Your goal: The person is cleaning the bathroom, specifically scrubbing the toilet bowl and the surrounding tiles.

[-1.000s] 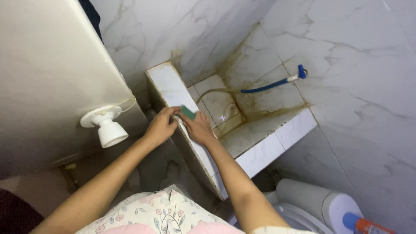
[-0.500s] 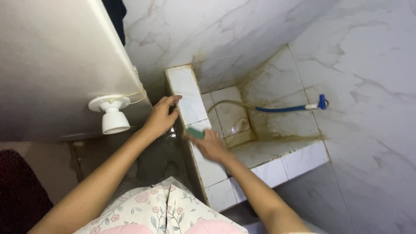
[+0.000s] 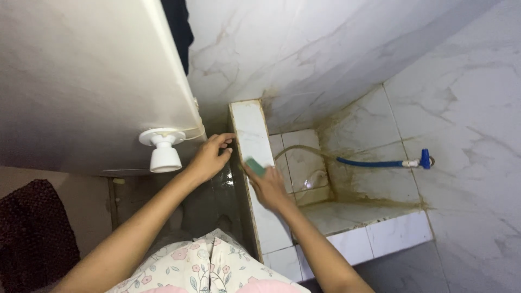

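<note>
My right hand presses a small green scrub pad flat on the top of the white tiled rim of a stained tiled water basin. My left hand rests its fingertips on the outer left edge of that same rim, fingers curled against the tile and holding nothing. Both forearms reach up from the bottom of the view. The pad is partly covered by my right fingers.
A white door with a round white knob stands at the left. A blue hose on a wall tap hangs into the basin. Marble-look wall tiles surround it. A dark cloth hangs at lower left. The floor below the rim looks wet.
My right hand has slid the green pad along the rim, down toward me and back up a little. My left hand moved from beside the pad to the rim's outer edge. The camera has shifted.
</note>
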